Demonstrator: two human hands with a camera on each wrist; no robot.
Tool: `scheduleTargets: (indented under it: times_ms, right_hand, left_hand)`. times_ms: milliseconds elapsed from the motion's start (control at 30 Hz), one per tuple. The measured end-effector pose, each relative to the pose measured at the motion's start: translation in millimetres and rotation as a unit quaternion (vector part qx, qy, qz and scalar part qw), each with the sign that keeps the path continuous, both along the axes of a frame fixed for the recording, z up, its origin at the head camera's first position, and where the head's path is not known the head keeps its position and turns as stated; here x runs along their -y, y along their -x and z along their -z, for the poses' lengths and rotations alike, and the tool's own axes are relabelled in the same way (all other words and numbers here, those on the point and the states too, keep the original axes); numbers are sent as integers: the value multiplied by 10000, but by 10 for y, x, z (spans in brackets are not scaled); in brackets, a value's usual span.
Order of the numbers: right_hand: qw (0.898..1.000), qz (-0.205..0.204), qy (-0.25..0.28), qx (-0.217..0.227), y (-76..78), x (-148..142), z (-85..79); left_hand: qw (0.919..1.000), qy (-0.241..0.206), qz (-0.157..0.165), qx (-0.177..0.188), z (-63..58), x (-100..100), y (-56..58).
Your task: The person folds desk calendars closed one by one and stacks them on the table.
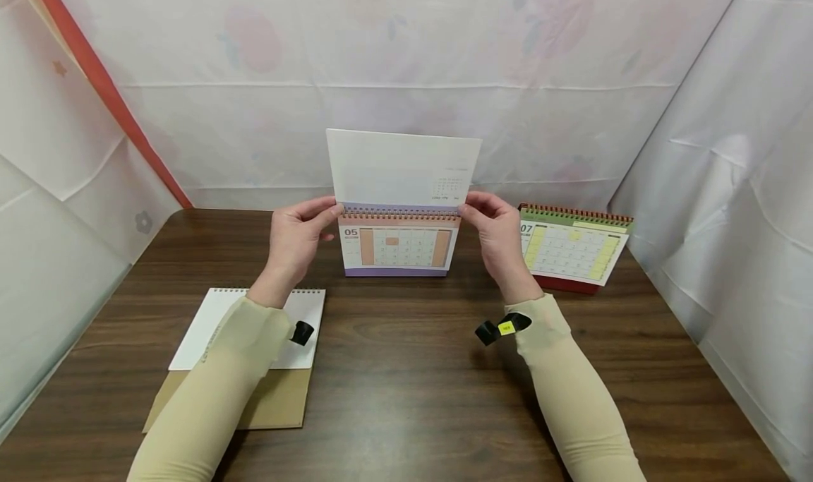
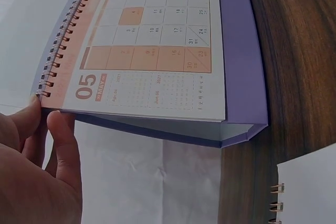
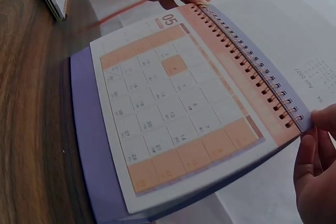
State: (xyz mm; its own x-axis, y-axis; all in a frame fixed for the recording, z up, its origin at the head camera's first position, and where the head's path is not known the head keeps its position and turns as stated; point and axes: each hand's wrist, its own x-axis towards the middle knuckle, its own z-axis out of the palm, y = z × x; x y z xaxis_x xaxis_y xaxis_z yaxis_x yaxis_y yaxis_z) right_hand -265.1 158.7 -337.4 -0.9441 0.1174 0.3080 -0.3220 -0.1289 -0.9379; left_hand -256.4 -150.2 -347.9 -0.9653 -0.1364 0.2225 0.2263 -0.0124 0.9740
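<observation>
A purple-based spiral desk calendar (image 1: 401,273) stands upright near the back of the table, showing an orange May page (image 2: 157,30) numbered 05. Above its coil, a mostly white page (image 1: 394,168) points upward, with small upside-down April print. My left hand (image 1: 295,238) pinches the calendar's top left corner, thumb by the end of the coil. At the opposite top corner, my right hand (image 1: 498,235) pinches in the same way. In the right wrist view the purple strip along the coil (image 3: 247,56) runs between both hands. The fingertips behind the calendar are partly hidden.
To the right stands another spiral calendar (image 1: 568,245), green and yellow, numbered 07, on a red base. At front left lies a calendar with a white page (image 1: 298,327) and brown cardboard base (image 1: 279,397), partly under my left forearm. White curtains (image 1: 406,44) enclose the wooden table (image 1: 394,383).
</observation>
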Motion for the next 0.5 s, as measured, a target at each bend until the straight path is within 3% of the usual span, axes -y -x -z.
scheduleTargets:
  times_ms: [300, 500]
  right_hand:
    - [9972, -391, -628, 117, -12, -162, -67]
    - [9884, -1021, -1009, 496, -18, -277, -121]
  left_hand:
    - [9999, 43, 92, 40, -6, 25, -6]
    - [9996, 168, 195, 78, -2, 55, -4]
